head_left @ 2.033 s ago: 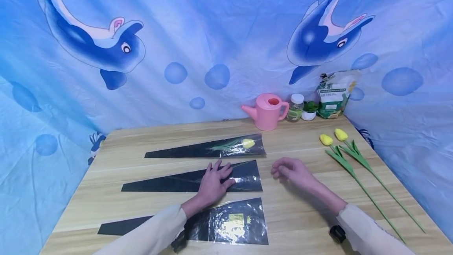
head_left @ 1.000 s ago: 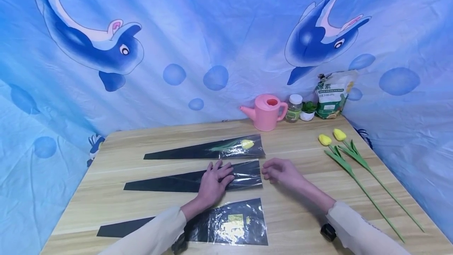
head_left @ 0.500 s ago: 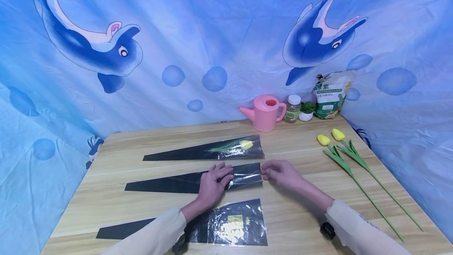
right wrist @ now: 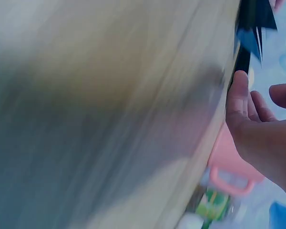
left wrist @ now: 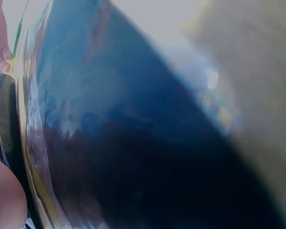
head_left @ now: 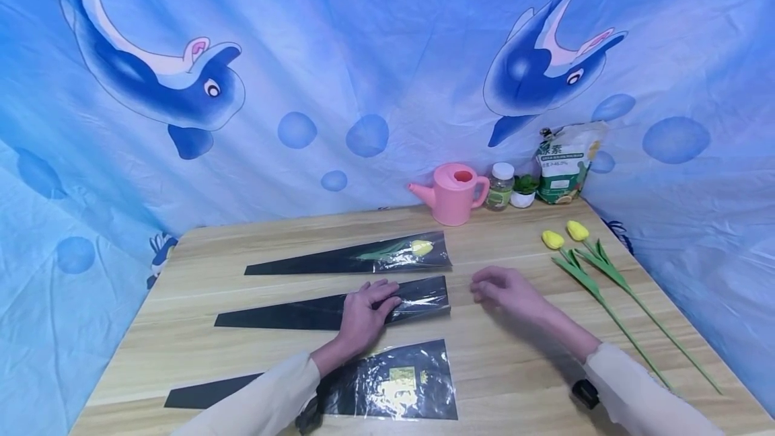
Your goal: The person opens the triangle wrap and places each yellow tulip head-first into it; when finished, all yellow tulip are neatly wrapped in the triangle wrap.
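Observation:
My left hand (head_left: 365, 315) rests with spread fingers on the middle flower sleeve (head_left: 424, 298), a long tapered sleeve of black backing and clear film. Its wide end points right, and the lower corner looks slightly raised. To the right of that end, my right hand (head_left: 508, 293) hovers apart from the sleeve with loosely bent fingers. The right wrist view shows nothing in this hand (right wrist: 257, 126). A sleeve with a yellow tulip (head_left: 422, 247) inside lies behind. In front lies another sleeve (head_left: 418, 395) with a gold label, partly hidden by my left sleeve.
Two yellow tulips (head_left: 596, 288) with long green stems lie at the table's right side. Along the back stand a pink watering can (head_left: 454, 197), a lidded jar (head_left: 500, 187), a small potted plant (head_left: 523, 190) and a green-white bag (head_left: 566, 167). A blue dolphin curtain hangs behind.
My right hand moved left to the middle sleeve's wide end, then drew back right, off it. That end shifted slightly. My left hand stayed on the sleeve.

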`<act>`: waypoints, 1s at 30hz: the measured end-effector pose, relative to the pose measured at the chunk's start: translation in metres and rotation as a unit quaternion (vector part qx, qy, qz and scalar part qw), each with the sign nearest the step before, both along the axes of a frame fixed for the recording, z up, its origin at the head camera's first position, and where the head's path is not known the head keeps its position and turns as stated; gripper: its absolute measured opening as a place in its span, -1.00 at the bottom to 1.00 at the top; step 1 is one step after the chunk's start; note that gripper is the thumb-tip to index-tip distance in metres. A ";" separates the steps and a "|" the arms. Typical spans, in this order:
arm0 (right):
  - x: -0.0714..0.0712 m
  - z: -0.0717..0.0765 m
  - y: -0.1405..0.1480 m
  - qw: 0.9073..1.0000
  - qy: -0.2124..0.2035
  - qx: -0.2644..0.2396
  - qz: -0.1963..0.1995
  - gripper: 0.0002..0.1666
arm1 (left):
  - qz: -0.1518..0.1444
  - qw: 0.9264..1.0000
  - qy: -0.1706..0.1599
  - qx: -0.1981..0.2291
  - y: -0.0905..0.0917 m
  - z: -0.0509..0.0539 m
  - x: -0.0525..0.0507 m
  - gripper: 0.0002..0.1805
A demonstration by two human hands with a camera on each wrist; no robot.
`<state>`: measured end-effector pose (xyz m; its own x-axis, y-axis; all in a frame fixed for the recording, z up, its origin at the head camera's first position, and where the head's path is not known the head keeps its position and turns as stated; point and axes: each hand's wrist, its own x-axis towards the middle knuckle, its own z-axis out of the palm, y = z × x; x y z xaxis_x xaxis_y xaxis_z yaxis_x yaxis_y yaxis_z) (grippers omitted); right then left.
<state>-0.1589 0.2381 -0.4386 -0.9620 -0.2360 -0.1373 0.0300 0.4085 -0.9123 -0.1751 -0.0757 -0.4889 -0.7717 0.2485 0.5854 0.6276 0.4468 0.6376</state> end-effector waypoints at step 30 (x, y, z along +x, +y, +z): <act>0.041 0.001 0.178 0.951 0.117 0.259 -0.121 -0.66 | 0.000 1.000 0.004 -0.001 0.000 0.001 -0.003 -0.69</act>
